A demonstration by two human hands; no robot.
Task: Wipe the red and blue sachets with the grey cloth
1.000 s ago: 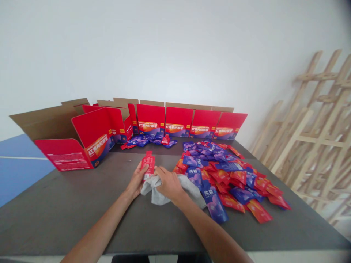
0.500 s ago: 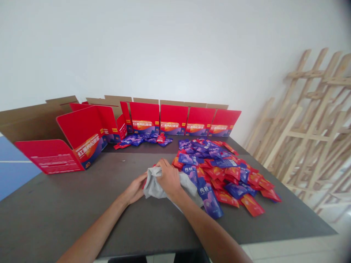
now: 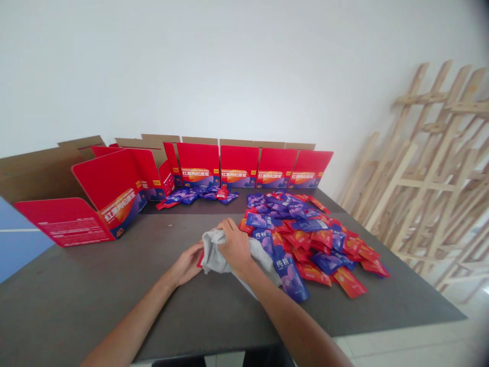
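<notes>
A light grey cloth [image 3: 214,259] is bunched over a red sachet [image 3: 200,258], of which only a narrow edge shows. My left hand [image 3: 188,265] is closed on the sachet's left side. Gripping the cloth from above, my right hand [image 3: 235,247] presses it over the sachet, fingers bent. The cloth's loose end trails right under my right wrist, towards a purple pouch [image 3: 292,280] at the near edge of a heap. That heap of red and purple sachets [image 3: 301,232] lies just right of my right hand.
Open red cartons [image 3: 239,160] stand in a row along the wall, with a larger open carton [image 3: 69,219] at the left. Before the row lies a smaller group of purple sachets [image 3: 189,196]. Wooden easels [image 3: 424,183] lean beyond the grey table's [image 3: 95,300] right side.
The view has shifted slightly. Both hands keep their grips on the sachet and cloth, and a little more of the sachet's red edge shows beside my left fingers.
</notes>
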